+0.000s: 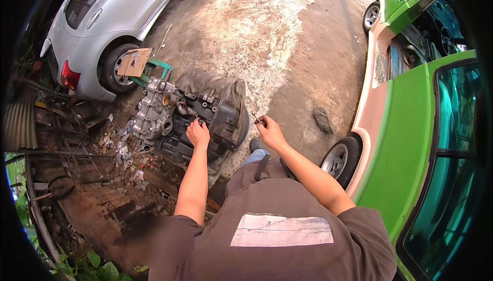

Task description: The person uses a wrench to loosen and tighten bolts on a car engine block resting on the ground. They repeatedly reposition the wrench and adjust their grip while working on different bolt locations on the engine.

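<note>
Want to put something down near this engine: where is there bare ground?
Bare concrete lies between the silver car and the green-and-pink car, with a dark lump on its right part. Left of the engine is crowded: debris spreads toward a corrugated sheet.

"Where's the left hand (pixel 198 133)?"
"At the engine (pixel 224 122) (whether touching, hard to tell), which lies on a grey-brown cloth (pixel 197 80)."
"And the right hand (pixel 271 133)?"
"Gripping a slim metal tool (pixel 254 115), just off the cloth's right edge."
</note>
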{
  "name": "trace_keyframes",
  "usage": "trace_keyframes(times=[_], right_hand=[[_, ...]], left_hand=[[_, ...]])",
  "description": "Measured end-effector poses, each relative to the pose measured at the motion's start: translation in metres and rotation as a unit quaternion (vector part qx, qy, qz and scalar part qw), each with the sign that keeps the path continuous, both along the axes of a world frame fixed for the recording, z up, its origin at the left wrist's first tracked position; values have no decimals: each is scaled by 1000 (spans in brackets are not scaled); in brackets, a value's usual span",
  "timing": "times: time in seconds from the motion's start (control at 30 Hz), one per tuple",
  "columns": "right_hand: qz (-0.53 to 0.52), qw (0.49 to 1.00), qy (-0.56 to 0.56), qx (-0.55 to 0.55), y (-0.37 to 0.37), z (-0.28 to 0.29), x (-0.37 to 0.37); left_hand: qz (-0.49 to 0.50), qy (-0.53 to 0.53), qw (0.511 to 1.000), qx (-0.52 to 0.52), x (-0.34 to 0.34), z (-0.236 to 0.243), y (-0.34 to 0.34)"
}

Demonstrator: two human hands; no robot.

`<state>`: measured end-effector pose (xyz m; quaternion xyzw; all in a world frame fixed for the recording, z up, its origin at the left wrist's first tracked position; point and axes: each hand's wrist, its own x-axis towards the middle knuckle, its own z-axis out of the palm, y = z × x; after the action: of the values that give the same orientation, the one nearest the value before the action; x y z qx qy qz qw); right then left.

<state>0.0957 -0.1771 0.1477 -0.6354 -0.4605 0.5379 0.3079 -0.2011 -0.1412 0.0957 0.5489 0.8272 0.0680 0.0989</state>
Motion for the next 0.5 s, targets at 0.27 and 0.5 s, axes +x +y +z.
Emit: trace_keyframes(times=[0.27,0.5], right_hand=[[-11,998,68,5,79,-27,-35],[111,986,113,-59,124,-50,-45]], left_hand=[[222,-480,838,133,46,0,12],[332,-677,655,48,110,-31,28]])
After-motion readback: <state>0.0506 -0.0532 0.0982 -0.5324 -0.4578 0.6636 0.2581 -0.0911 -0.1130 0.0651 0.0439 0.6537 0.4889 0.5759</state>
